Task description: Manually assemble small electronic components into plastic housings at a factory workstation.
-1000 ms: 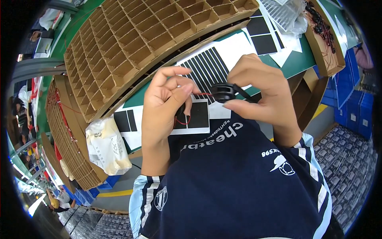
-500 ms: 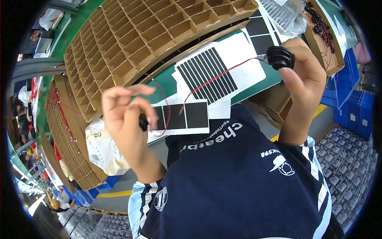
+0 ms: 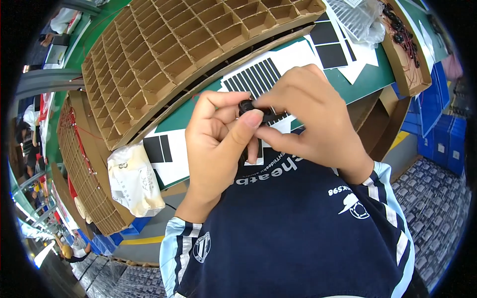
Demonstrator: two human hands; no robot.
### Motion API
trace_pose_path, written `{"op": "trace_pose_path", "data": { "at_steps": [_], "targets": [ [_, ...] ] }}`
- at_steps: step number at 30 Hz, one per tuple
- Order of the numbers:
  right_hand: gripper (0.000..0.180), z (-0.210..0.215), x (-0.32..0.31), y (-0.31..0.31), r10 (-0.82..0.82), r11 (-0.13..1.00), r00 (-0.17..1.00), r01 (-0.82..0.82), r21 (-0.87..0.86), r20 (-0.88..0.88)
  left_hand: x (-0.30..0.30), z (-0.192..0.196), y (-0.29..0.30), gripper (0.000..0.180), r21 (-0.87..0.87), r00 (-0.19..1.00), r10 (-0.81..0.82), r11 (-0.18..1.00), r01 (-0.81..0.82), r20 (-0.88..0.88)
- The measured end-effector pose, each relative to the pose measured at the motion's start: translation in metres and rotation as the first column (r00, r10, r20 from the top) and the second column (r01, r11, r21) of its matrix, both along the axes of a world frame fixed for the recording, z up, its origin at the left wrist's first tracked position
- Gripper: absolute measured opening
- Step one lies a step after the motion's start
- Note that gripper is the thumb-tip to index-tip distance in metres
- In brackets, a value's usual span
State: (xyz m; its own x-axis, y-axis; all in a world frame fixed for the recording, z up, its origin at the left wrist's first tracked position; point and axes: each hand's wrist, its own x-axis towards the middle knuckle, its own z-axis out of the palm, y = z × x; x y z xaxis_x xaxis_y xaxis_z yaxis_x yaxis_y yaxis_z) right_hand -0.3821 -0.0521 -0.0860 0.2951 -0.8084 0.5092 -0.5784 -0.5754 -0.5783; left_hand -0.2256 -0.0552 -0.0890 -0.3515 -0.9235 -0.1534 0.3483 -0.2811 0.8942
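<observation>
Cardboard grid tray (image 3: 164, 54); crumpled white bag (image 3: 133, 181)

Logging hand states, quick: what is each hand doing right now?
Left hand: closed, thumb and forefinger pinching a small round black part.
Right hand: closed on the same part from the other side.

2 hands (image 3: 268, 129) pinch 1 small black part (image 3: 247, 106); 1 cardboard grid tray (image 3: 179, 49) (many cells), 1 crumpled bag (image 3: 133, 181).

Cardboard grid tray (image 3: 174, 54) behind both hands, on the table (image 3: 377, 79). Crumpled bag (image 3: 131, 181) left, striped panel (image 3: 258, 77) underneath.
</observation>
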Motion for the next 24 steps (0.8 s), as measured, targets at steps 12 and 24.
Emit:
{"op": "trace_pose_path", "data": {
  "at_steps": [12, 24],
  "targets": [
    [0.011, -0.004, -0.018, -0.008, 0.16, 0.93, 0.924, -0.26, 0.261, 0.348, 0.009, -0.01, -0.004, 0.026, 0.004, 0.966, -0.083, 0.996, 0.087, -0.244],
    [0.013, -0.008, -0.015, -0.012, 0.158, 0.923, 0.915, -0.27, 0.275, 0.371, 0.005, -0.004, -0.004, 0.021, 0.108, 0.962, -0.122, 0.982, 0.152, -0.244]
  ]
}}
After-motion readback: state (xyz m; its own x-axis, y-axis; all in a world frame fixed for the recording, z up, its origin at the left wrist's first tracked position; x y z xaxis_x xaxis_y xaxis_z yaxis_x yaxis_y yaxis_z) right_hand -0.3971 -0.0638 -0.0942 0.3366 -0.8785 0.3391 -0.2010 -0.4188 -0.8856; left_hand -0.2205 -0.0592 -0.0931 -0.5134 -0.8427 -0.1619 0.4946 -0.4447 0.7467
